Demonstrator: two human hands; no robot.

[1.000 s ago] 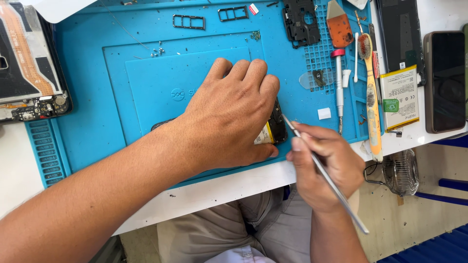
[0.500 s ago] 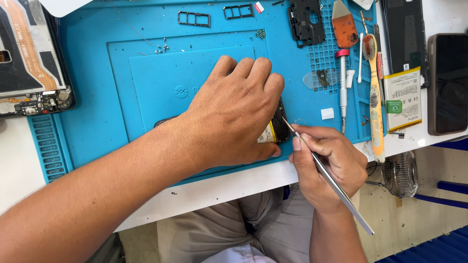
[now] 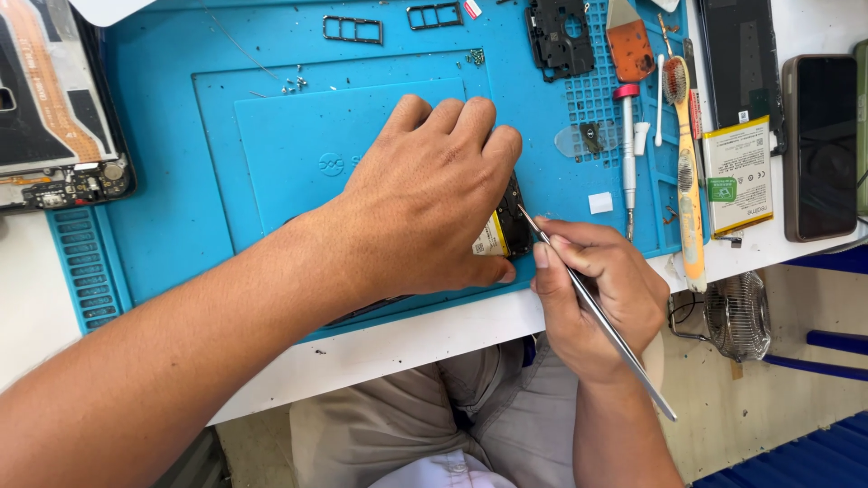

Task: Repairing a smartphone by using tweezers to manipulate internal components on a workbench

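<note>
Left hand (image 3: 425,194) lies flat, palm down, over the opened phone (image 3: 503,228) on the blue mat (image 3: 181,181), fingers spread and pressing, not curled round anything. It covers most of the phone; only the phone's right end shows, dark with a yellowish battery edge, just past the thumb.

Right hand (image 3: 597,298) is clenched in a pen-style pinch on tweezers (image 3: 592,312). Tweezers' long axis runs diagonal: tip up and to the left of the grip, tail down and to the right, past the wrist. Tip sits at the phone's exposed right end, touching or just off it; cannot tell which. Whether the tweezer tips hold any part is too small to tell.

So the phone lies up-left of the right grip, directly under the left palm. Left hand is on it; right hand reaches it only through the tool.

Beyond the right grip, up and right: screwdriver (image 3: 627,158), brush (image 3: 676,86), loose battery (image 3: 740,176), dark phone (image 3: 821,149). Far left of the left hand: another opened phone (image 3: 54,126), well apart.
</note>
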